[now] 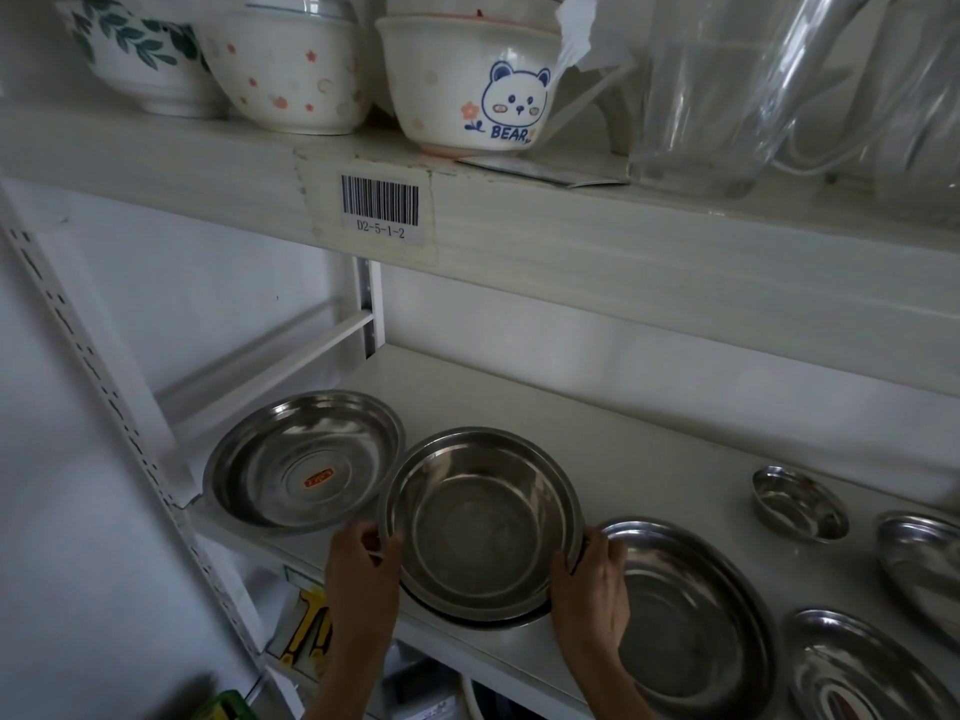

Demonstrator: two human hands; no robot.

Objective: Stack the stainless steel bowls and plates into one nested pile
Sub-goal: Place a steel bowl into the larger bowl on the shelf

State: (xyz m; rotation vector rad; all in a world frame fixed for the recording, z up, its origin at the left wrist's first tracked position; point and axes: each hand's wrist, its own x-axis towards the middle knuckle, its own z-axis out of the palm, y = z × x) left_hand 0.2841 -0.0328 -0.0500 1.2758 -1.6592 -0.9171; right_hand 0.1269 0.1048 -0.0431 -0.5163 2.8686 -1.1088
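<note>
White metal shelving fills the view; the lower shelf (pixel 519 402) carries the stainless steel ware. At its front edge a steel bowl (pixel 480 522) sits nested on a wider steel dish, of which only a dark rim shows beneath it. Left hand (pixel 361 569) grips the bowl's left rim, thumb over the lip and fingers curled behind. Right hand (pixel 592 584) grips the right rim in like manner.

To the left, touching or just beside the bowl, stands a shallow steel plate with an orange sticker (pixel 306 459). To the right, partly behind the right hand, lies a large steel plate (pixel 696 615). Further right: a small steel bowl (pixel 800 504) and two more steel dishes cut off by the frame edge.

Upper shelf holds ceramic bowls, one marked with a bear (pixel 467 85), and clear glass jugs (pixel 727 90). A barcode label (pixel 380 202) reads D2-5-1-2.
</note>
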